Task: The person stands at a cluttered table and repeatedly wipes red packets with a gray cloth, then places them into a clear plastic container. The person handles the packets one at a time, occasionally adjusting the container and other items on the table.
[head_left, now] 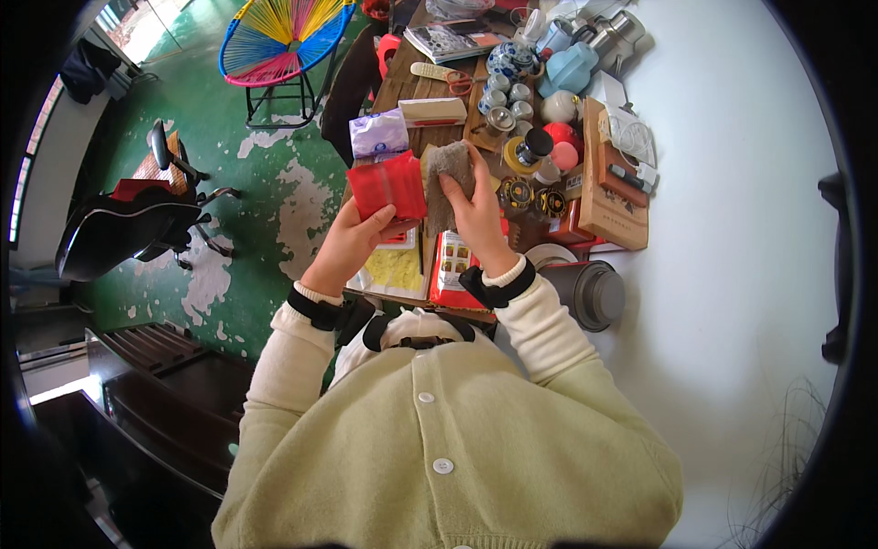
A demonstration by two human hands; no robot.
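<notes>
Both my hands are raised over the near part of a crowded wooden table [420,88]. Closed around a flat red packet [388,185], my left hand [358,240] has its thumb on the lower front. My right hand [480,215] grips a folded grey-brown cloth [447,165], its thumb pressed on the front and fingers behind. Packet and cloth meet edge to edge. Below them on the table lie a yellow patterned sheet [395,270] and a red-and-white printed package [453,267].
Beyond my hands lie a purple tissue pack [379,134], red-handled scissors [459,84], a blue-and-white teapot [512,60] and several jars. A wooden box [615,206] stands by the white wall [722,183]. At left are a black office chair [128,229] and a colourful woven chair [285,44].
</notes>
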